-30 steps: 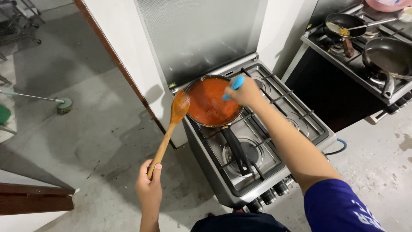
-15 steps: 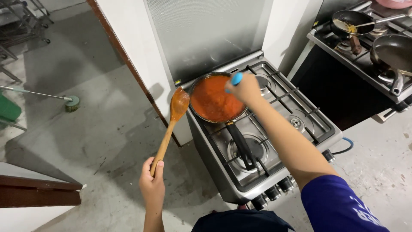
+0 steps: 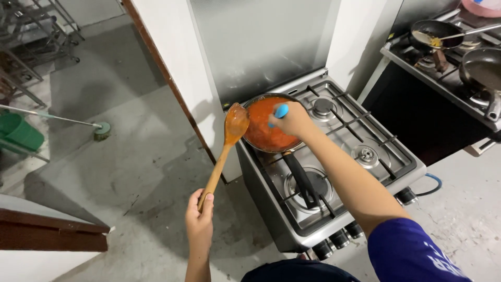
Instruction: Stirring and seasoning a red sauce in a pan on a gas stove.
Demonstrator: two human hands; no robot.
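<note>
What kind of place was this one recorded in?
Most likely a plain cooking area: a gas stove bearing a pan of red sauce, a second stove with frying pans, bare concrete floor.

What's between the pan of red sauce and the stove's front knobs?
In the head view, the pan's black handle lies over the front-left burner, short of the knobs.

I see a smooth wooden spoon, a shiny metal stove, and a rough grey concrete floor.
</note>
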